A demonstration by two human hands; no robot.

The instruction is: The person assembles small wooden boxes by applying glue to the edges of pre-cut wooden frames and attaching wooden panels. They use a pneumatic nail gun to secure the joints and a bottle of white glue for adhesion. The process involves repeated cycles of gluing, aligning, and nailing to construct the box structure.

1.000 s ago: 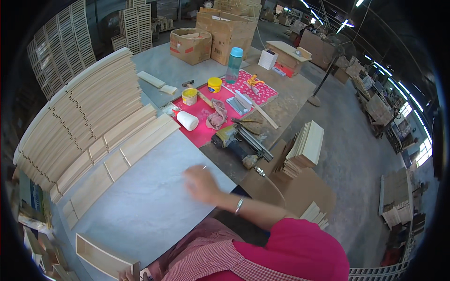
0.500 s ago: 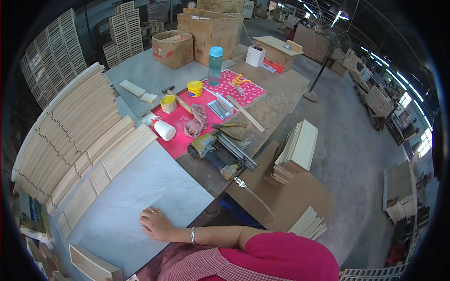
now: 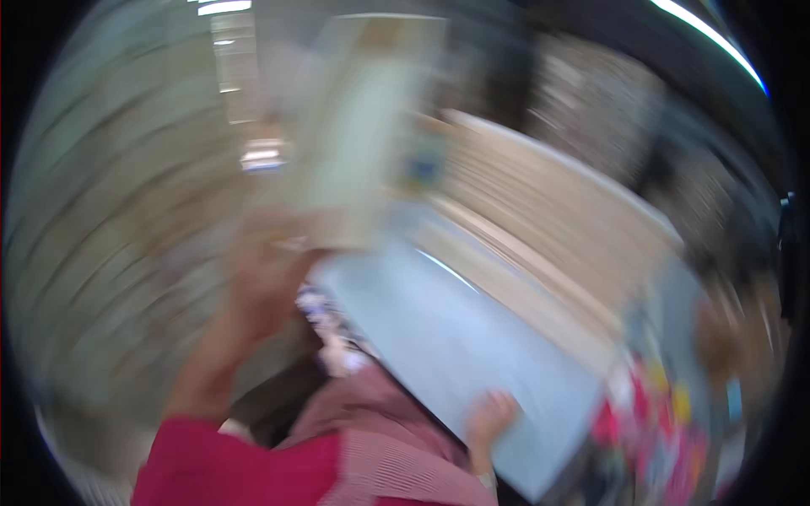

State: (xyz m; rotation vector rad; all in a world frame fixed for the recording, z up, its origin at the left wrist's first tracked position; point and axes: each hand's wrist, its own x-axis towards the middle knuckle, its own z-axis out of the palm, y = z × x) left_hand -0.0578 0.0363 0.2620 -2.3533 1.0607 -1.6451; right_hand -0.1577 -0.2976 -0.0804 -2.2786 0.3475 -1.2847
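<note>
Motion smears the whole view. My left hand (image 3: 274, 266) is raised at the left of the table, gripping the lower end of a pale, long rectangular wooden piece (image 3: 359, 143). The piece stands upright in front of me; blur hides whether it is a flat board or a shallow box. My right hand (image 3: 491, 417) rests on the light grey tabletop (image 3: 430, 312) near its front edge. Its fingers are too smeared to read, and no object shows in it.
Rows of stacked thin wooden boards (image 3: 540, 219) line the far side of the tabletop. A blurred pink mat (image 3: 650, 430) with coloured items lies at the right. Tall pale stacks (image 3: 126, 236) fill the left side. A light strip (image 3: 713, 38) glows overhead.
The view has swung left, so the boards and pink mat now sit farther right. My left hand has come into view, holding up the wooden piece. My right hand stays on the tabletop.
</note>
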